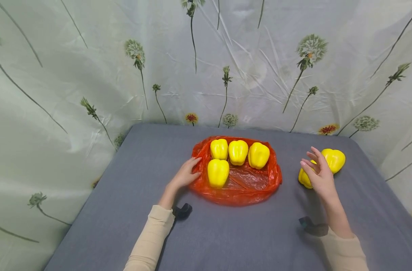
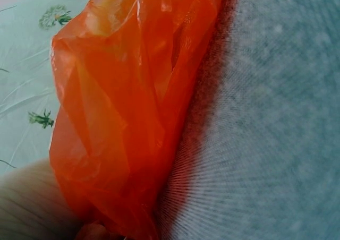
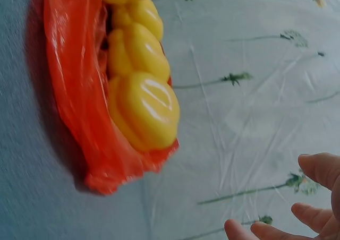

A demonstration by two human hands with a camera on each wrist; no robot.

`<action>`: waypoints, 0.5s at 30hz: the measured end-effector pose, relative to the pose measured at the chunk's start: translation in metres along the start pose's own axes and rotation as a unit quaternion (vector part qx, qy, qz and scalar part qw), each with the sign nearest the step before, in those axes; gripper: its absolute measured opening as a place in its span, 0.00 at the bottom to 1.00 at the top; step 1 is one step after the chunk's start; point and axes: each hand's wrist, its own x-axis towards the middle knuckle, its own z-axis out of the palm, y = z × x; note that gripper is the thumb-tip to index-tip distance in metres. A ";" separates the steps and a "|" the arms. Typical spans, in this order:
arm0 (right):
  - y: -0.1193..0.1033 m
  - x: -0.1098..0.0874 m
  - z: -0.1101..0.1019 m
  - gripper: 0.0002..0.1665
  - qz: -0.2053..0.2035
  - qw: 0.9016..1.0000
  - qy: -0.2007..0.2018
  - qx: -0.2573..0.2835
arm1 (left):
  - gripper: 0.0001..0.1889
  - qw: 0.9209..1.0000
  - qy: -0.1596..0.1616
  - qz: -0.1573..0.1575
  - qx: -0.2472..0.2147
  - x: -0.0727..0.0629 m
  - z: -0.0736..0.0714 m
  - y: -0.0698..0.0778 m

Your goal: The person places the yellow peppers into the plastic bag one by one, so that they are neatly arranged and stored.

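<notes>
A red plastic bag [image 1: 241,197] lies opened out on the table with several yellow bell peppers [image 1: 238,152] inside it. At the bag's left rim, my left hand [image 1: 185,174] pinches the plastic between thumb and fingers. The left wrist view shows the thin film [image 2: 117,123] bunched near that hand. To the right of the bag, my right hand [image 1: 322,182] is raised with loosely spread fingers and nothing in them. It partly hides one yellow bell pepper [image 1: 305,180]. Another bell pepper [image 1: 334,160] lies just behind.
The table [image 1: 246,237] has a grey cloth cover. Behind and along its sides hangs a pale curtain [image 1: 253,75] with a dandelion print. Dark wrist mounts [image 1: 183,211] show at both sleeves.
</notes>
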 end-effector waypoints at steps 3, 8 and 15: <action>0.003 0.000 -0.006 0.39 0.015 1.000 0.017 -0.002 | 0.31 1.000 0.000 0.000 -0.001 0.000 0.000 0.000; 0.009 0.000 -0.014 0.38 0.020 0.998 0.058 0.000 | 0.31 1.000 0.000 0.003 -0.001 -0.001 -0.001 0.001; 0.016 0.006 -0.021 0.38 0.077 0.990 0.110 -0.031 | 0.31 1.000 0.001 0.007 0.003 -0.001 -0.001 0.000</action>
